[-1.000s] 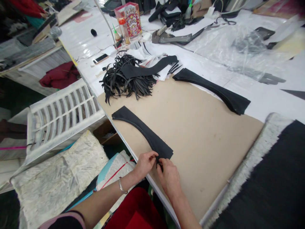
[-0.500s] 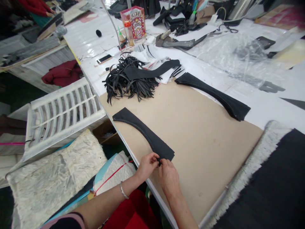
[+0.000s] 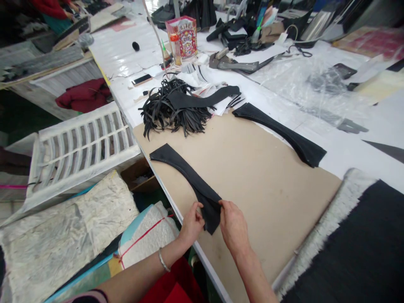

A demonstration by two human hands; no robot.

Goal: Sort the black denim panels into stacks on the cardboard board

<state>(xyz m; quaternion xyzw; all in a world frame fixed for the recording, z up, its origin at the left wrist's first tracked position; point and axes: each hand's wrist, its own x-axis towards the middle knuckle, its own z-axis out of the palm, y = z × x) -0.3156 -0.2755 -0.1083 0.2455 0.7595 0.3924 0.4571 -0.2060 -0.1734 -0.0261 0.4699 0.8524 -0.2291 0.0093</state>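
Note:
A curved black strip of leather-like material [image 3: 184,170] lies on the brown board [image 3: 252,168], its near end spread into a wider flap. My left hand [image 3: 192,223] is closed, thumb and fingers pinching the left edge of that near end. On the other side, my right hand [image 3: 234,225] pinches the strip's right edge, where an upper layer lifts and folds. A stack of similar curved black pieces [image 3: 280,132] rests along the board's far right edge. Beyond the strip sits a heap of thin black strips [image 3: 176,111] with one curved black piece [image 3: 205,97] on top.
Farther back stand a red patterned box [image 3: 186,38] and an orange-capped bottle [image 3: 175,48]. A hammer-like tool [image 3: 233,64], a phone [image 3: 142,79] and clear plastic sheeting [image 3: 322,80] lie on the white table. Black fabric with a pale fuzzy edge [image 3: 356,252] covers the near right. A white slatted rack [image 3: 85,145] stands left.
My hands have moved apart from each other at the near end of the strip. That end has opened out into a flap, pulled toward me. The view has shifted slightly.

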